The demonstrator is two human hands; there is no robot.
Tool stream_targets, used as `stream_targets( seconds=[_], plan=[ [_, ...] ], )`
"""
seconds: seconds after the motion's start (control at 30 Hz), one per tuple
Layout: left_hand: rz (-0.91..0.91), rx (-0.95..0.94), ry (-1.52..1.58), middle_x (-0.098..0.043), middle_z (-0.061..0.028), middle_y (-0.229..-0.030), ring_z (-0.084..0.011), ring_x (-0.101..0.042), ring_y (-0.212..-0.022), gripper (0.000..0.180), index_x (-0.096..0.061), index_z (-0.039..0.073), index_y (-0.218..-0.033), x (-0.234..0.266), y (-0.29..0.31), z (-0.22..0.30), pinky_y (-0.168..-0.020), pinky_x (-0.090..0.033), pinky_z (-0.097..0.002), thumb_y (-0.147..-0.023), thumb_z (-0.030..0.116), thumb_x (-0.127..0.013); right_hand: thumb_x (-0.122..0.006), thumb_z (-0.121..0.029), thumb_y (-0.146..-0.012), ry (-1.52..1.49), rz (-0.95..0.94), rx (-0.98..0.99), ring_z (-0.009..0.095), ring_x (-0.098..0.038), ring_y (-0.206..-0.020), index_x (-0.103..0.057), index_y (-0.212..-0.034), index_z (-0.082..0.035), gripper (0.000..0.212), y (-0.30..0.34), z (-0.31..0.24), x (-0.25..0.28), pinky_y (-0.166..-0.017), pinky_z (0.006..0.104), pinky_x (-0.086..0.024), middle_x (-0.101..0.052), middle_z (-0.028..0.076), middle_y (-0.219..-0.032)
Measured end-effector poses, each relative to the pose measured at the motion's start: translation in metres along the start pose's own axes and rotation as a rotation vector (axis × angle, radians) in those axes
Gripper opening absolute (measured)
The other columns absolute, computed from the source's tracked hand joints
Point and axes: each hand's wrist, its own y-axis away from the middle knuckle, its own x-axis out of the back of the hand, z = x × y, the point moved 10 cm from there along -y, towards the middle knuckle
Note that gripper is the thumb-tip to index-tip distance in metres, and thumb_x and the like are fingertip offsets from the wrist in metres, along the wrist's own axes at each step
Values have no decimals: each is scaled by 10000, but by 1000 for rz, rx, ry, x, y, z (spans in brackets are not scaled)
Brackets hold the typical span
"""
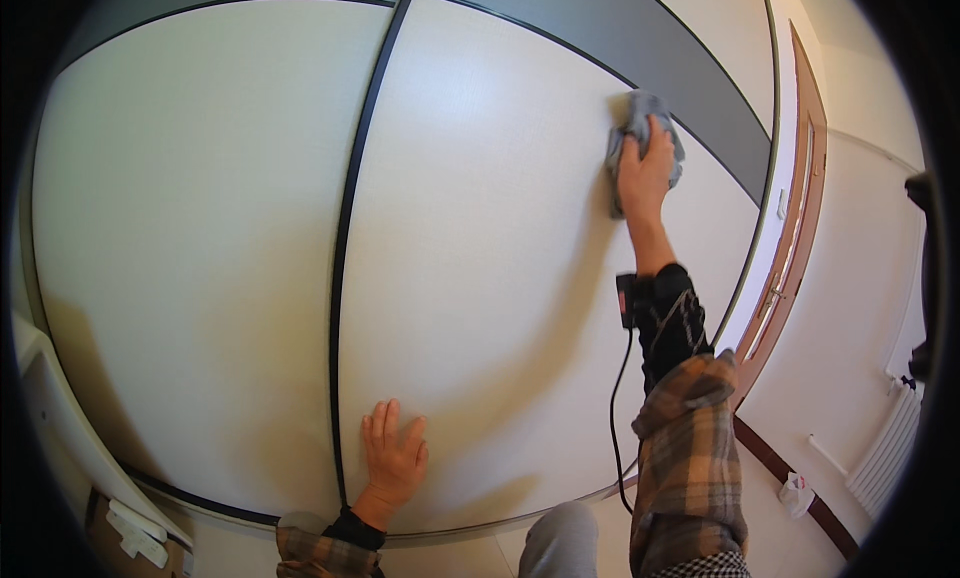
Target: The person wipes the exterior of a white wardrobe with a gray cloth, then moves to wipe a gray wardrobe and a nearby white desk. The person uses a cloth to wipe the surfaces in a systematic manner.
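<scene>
My right hand (648,173) presses a crumpled grey cloth (650,108) against a large white sliding door panel (480,228), high up near a grey band (600,33). The fingers are bent over the cloth. Low on the same panel my left hand (394,456) lies flat with its fingers spread, holding nothing. It rests just right of the black vertical strip (347,218) between this panel and the white panel on the left (200,218). A black band with a small device (627,300) and a cable sits around my right wrist.
To the right are a brown-framed door (797,218), a white radiator (890,448) and a small white bag (796,495) by the dark baseboard. A white furniture edge (80,418) stands at the lower left, beside a brown box with white items. My grey-clad knee (560,543) is close to the panel's bottom.
</scene>
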Motion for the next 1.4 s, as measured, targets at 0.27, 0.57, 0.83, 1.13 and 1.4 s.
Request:
stream_targets(
  seconds=[0.27, 0.57, 0.83, 1.13, 1.4],
  plan=[
    [45, 8, 6, -369, -247, -1518, -430, -274, -1451, 398, -651, 116, -1229, -1, -2, 3, -1158, -240, -637, -838, 157, -709, -606, -191, -909, -59, -140, 529, 450, -332, -1455, -505, -1433, -184, 534, 53, -174, -57, -1086, 711, -293, -386, 253, -1540],
    [52, 28, 53, -376, -241, -1517, -427, -281, -1434, 360, -654, 109, -1240, 4, -3, 1, -1149, -217, -643, -891, 195, -671, -598, -224, -940, -59, 27, 159, 440, -314, -1462, -502, -1454, -159, 527, 6, -131, -34, -1082, 717, -281, -378, 262, -1547],
    [75, 37, 34, -384, -250, -1510, -424, -291, -1429, 314, -667, 104, -1196, 4, -5, 5, -1155, -206, -635, -891, 179, -664, -601, -137, -914, -114, -110, 653, 433, -331, -1463, -553, -1407, -216, 501, 29, -241, -82, -1121, 669, -259, -412, 219, -1546],
    [80, 33, 36, -373, -252, -1520, -429, -276, -1444, 331, -672, 94, -1185, 6, -7, 5, -1170, -188, -637, -862, 166, -684, -662, -121, -854, -331, -833, 1071, 345, -318, -1511, -622, -1278, -199, 433, 270, -260, -42, -1065, 677, -337, -381, 176, -1591],
    [76, 33, 12, -357, -279, -1521, -450, -269, -1447, 352, -668, 75, -1181, 2, -7, 8, -1169, -196, -642, -839, 156, -701, -613, -154, -891, -117, -54, 412, 471, -342, -1439, -570, -1382, -181, 494, 65, -146, -35, -1063, 719, -283, -393, 234, -1548]
  ],
)
